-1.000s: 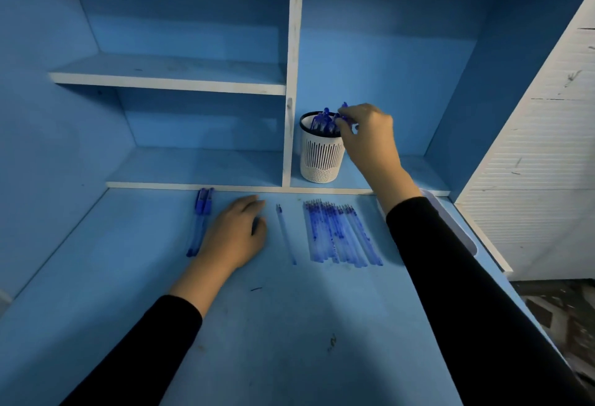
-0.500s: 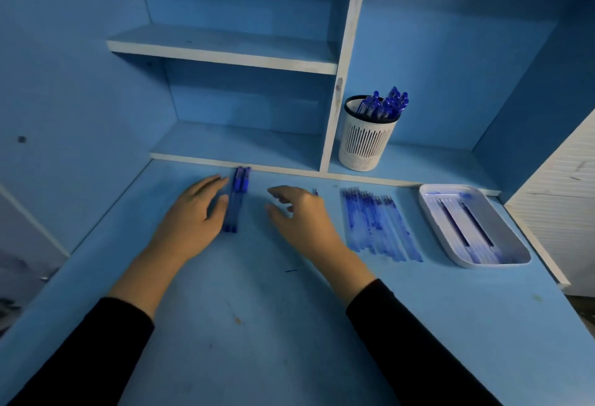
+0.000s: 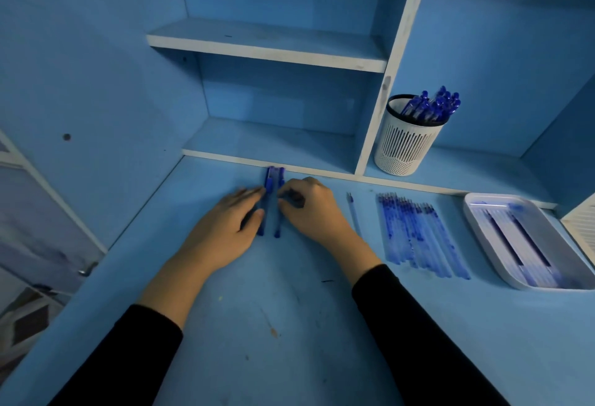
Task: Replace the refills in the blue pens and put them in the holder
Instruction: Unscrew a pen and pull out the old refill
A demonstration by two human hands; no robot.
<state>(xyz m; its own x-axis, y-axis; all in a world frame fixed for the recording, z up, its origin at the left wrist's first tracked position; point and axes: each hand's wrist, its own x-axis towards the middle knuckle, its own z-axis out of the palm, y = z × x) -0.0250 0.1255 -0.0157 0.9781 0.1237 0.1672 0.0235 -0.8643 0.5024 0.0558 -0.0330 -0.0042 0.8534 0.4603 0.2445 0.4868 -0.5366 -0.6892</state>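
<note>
Here, two blue pens [image 3: 274,176] lie between the hands: left hand [image 3: 225,228] flat, touching one; right hand [image 3: 314,209] curled, grip unclear.

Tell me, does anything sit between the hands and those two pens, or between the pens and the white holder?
Nothing visible does. The left hand and right hand flank the two pens, right up against them. On the way to the holder, only the shelf divider stands close, just left of it.

blue pens [image 3: 272,178]: two, flat, side by side | refills [image 3: 418,235]: flat row | holder [image 3: 405,145]: upright, pen-filled
</note>
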